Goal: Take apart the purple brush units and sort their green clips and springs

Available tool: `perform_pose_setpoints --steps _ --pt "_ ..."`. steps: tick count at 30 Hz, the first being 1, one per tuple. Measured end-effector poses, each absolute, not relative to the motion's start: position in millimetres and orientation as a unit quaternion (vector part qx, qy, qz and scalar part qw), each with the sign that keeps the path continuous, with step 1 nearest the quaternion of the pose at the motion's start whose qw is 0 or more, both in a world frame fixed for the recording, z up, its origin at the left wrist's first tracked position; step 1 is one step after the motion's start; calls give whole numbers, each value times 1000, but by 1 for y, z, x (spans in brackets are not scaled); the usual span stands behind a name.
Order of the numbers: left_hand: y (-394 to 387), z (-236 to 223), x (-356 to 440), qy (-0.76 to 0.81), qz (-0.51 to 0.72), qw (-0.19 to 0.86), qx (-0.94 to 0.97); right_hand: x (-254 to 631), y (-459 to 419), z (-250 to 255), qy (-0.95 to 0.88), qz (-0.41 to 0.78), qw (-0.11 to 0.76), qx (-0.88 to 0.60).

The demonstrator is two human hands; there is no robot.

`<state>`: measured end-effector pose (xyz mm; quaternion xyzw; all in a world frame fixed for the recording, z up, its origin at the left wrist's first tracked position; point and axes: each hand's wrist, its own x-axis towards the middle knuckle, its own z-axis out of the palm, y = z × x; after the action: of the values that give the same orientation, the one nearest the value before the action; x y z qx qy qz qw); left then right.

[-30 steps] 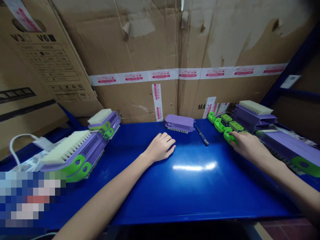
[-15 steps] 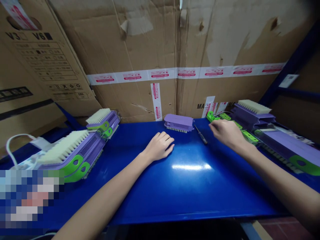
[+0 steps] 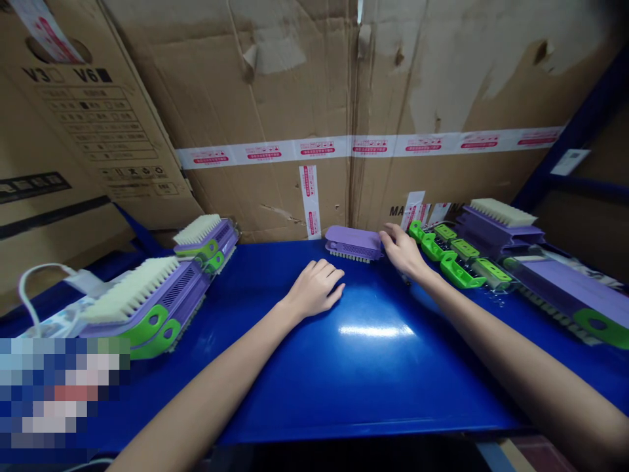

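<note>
My left hand (image 3: 317, 288) rests on the blue tabletop with fingers loosely spread, holding nothing. Just beyond it lies a purple brush (image 3: 352, 242), bristles down, near the cardboard at the back. My right hand (image 3: 403, 252) is at the right end of this brush with its fingers stretched out; whether the fingertips touch it I cannot tell. A screwdriver lies under the right hand and is almost wholly hidden. To the right of that hand sit several green plastic end pieces (image 3: 459, 272), beside smaller green parts (image 3: 464, 248) in a row.
Purple brushes with green ends (image 3: 184, 295) are stacked at the left, by a white cable (image 3: 29, 282). More purple brush parts (image 3: 501, 236) and a brush (image 3: 574, 288) stand at the right. Large cardboard (image 3: 275, 98) walls the back.
My right hand has moved left from the green parts to the purple brush's right end, and its fingers have straightened. More green pieces now show. The left hand stays still.
</note>
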<state>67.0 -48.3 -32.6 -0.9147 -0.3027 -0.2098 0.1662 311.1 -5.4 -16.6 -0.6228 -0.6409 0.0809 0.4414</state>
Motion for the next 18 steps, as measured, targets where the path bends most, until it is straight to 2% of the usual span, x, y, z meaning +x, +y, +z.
perform_pose_setpoints --steps 8,13,18 --pt "-49 -28 66 -388 -321 208 -839 305 -20 -16 -614 85 528 -580" --pt "-48 -28 65 -408 -341 203 -822 302 -23 -19 -645 61 493 -581" --pt "-47 -30 66 -436 -296 209 -824 299 -20 -24 -671 120 464 -565"
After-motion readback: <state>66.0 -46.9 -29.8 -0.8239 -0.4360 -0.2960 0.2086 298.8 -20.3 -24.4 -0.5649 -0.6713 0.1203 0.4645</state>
